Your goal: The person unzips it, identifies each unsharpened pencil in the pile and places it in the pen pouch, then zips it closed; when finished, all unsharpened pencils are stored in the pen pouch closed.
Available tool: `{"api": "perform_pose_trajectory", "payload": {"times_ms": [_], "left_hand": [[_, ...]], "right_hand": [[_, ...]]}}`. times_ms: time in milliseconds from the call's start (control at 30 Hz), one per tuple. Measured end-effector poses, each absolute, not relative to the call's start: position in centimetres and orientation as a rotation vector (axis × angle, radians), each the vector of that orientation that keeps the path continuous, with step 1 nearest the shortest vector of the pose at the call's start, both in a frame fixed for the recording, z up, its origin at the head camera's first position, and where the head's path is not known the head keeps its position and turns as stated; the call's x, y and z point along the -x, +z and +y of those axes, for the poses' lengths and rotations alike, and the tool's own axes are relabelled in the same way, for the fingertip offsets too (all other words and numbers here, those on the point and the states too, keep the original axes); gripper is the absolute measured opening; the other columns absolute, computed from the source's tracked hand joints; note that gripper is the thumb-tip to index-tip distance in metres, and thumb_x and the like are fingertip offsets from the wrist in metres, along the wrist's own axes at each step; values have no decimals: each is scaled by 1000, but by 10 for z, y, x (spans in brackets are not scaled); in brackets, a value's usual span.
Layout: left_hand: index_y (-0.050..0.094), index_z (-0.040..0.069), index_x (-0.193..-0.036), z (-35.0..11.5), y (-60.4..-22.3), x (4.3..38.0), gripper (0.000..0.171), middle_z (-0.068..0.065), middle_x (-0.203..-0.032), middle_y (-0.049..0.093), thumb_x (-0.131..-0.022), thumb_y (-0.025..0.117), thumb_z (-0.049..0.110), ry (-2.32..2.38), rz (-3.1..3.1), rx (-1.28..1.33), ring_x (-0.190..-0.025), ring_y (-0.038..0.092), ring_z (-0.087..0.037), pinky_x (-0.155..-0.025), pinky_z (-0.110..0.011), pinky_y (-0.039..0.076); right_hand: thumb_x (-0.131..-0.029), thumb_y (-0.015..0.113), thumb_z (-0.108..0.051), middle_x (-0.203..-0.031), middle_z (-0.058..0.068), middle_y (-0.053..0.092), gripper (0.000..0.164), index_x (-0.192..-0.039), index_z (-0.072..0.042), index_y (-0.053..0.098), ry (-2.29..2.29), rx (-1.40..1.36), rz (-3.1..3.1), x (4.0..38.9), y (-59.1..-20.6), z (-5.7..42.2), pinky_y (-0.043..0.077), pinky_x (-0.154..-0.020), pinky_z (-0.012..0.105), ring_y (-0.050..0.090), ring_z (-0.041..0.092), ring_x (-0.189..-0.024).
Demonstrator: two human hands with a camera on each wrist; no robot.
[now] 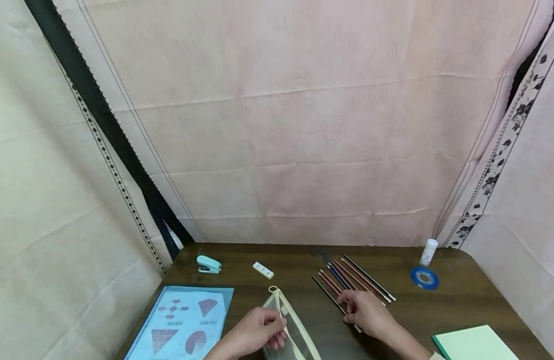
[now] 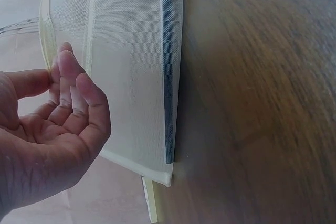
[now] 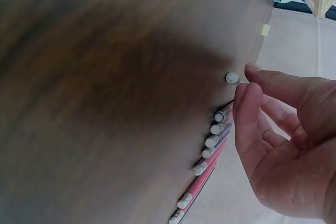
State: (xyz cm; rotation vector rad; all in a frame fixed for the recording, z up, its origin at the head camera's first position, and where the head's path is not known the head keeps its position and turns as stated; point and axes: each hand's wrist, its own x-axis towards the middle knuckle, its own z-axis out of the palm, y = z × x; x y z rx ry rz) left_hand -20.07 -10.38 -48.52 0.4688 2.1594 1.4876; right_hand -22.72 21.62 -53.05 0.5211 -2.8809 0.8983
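My left hand [image 1: 261, 330] pinches the edge of the mesh pouch [image 1: 295, 329]. Well apart, my right hand [image 1: 367, 314] is at the dark pencil [image 1: 326, 292] right of the pouch, though I cannot tell whether it grips; more pencils [image 1: 355, 280] lie farther right of the pouch.

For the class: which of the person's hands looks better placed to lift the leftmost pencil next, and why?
Probably the right hand: it is right at the leftmost pencil. The left hand pinches the edge of the mesh pouch, so it would likely have to let go first.
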Motion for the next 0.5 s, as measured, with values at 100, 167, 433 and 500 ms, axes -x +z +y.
{"api": "perform_pose_trajectory", "payload": {"times_ms": [100,167,433,500], "left_hand": [[68,6,-83,-103,-488,200,28,-5,-74,70,-98,54,26,1496,2159,-506,-61,64,-11,-59,-31,56],[68,5,-84,-103,-491,199,28,-5,-74,70,-98,54,25,1500,2160,-525,-61,64,-12,-59,-32,56],[68,5,-85,-105,-492,200,29,-8,-75,71,-98,54,26,1499,2171,-529,-62,64,-13,-60,-34,57],[68,5,-84,-105,-490,200,29,-8,-75,71,-98,54,26,1493,2174,-525,-62,64,-14,-60,-35,57]], "right_hand": [[-72,82,-13,-65,-15,56,30,-97,-20,67,915,-547,-2892,226,-532,217,40,-55,19,46,-6,-55],[-72,82,-12,-65,-14,56,29,-97,-19,67,933,-567,-2898,226,-533,218,41,-56,19,47,-5,-56],[-73,81,-11,-65,-12,60,31,-100,-18,67,954,-569,-2907,225,-534,213,41,-56,20,48,-5,-54],[-73,81,-10,-65,-12,60,33,-102,-17,66,990,-548,-2919,224,-534,211,42,-53,20,49,-2,-50]]}}
